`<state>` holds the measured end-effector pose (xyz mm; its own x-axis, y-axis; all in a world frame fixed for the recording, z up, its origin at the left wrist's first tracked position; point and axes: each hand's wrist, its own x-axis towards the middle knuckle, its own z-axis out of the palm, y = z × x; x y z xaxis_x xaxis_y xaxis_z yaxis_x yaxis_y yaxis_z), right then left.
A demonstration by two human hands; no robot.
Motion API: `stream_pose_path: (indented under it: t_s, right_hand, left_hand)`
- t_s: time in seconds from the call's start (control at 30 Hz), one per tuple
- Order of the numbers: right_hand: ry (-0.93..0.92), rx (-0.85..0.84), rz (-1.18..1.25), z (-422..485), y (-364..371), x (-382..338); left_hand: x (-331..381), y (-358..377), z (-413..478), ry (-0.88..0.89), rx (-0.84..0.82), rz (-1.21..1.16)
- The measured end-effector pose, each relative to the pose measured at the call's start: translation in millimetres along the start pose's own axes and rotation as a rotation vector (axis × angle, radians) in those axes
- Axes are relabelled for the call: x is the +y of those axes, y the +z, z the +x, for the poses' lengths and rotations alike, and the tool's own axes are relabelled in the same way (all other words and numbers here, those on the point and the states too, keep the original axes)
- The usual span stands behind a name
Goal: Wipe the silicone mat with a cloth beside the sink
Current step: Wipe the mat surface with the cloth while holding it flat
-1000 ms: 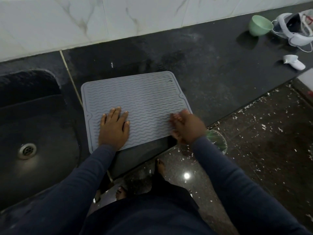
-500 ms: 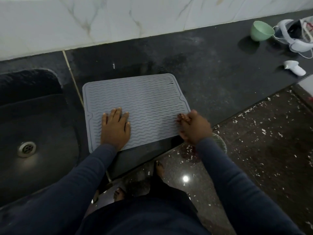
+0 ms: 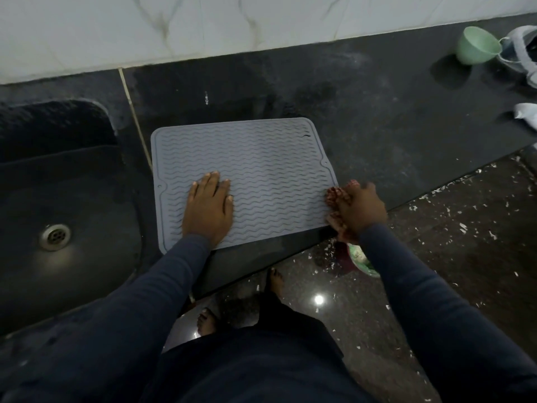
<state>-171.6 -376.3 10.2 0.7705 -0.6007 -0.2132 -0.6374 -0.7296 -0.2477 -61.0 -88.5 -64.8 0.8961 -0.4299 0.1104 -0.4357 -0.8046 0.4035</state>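
A grey silicone mat (image 3: 261,170) with wavy ridges lies flat on the dark countertop, just right of the sink (image 3: 58,199). My left hand (image 3: 207,210) presses flat on the mat's near left part, fingers spread, holding nothing. At the mat's right edge near the front corner, my right hand (image 3: 359,209) is closed over a small reddish patterned cloth (image 3: 334,194). The cloth pokes out from under the fingers and is mostly hidden by the hand.
A dark sink with a metal drain (image 3: 55,236) sits left of the mat. A green cup (image 3: 476,49) and white objects (image 3: 523,50) stand at the far right of the counter (image 3: 377,117). A greenish bowl (image 3: 361,261) and my bare feet show on the speckled floor below.
My right hand has slid with the cloth from the mat's near right area to its right edge. The left hand has stayed pressed in place on the mat.
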Motion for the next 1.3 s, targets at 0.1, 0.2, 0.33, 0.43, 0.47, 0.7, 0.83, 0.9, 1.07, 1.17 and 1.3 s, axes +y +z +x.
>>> stream_pose_path:
  t_s: [0.1, 0.2, 0.33, 0.43, 0.47, 0.7, 0.83, 0.9, 1.07, 1.17, 1.3]
  right_hand:
    - [-0.161, -0.006, 0.176, -24, 15, -61]
    - [-0.414, -0.185, 0.266, -61, 51, -128]
    - [-0.453, -0.165, 0.097, -58, 60, -118]
    - [-0.234, -0.027, 0.050, -20, 34, -48]
    - [-0.156, 0.009, 0.003, -6, 24, -26]
    - [-0.137, 0.024, -0.083, 2, 20, -16]
    - [-0.116, 0.042, -0.028, -4, 31, -9]
    - [-0.060, 0.061, -0.015, 3, 26, -10]
    - [-0.256, 0.032, 0.149, -32, 28, -79]
    - [-0.494, -0.125, 0.074, -74, 56, -135]
    - [-0.486, -0.100, 0.104, -58, 60, -106]
  left_hand:
    - [1, 1, 1, -0.008, 0.006, 0.000]
    - [-2, 1, 1, 0.021, -0.015, 0.012]
    - [-2, -1, 1, 0.011, 0.002, -0.010]
    - [1, -1, 1, -0.003, 0.002, -0.028]
    - [1, 0, 0, -0.003, 0.005, -0.030]
    - [0, 0, 0, -0.009, 0.006, -0.013]
    - [1, 0, 0, -0.015, -0.004, -0.001]
    - [1, 0, 0, -0.012, -0.010, 0.001]
    - [2, -1, 0, -0.019, -0.011, 0.003]
    - [-1, 0, 0, 0.009, -0.021, 0.012]
    - [-2, 1, -1, 0.009, 0.005, 0.022]
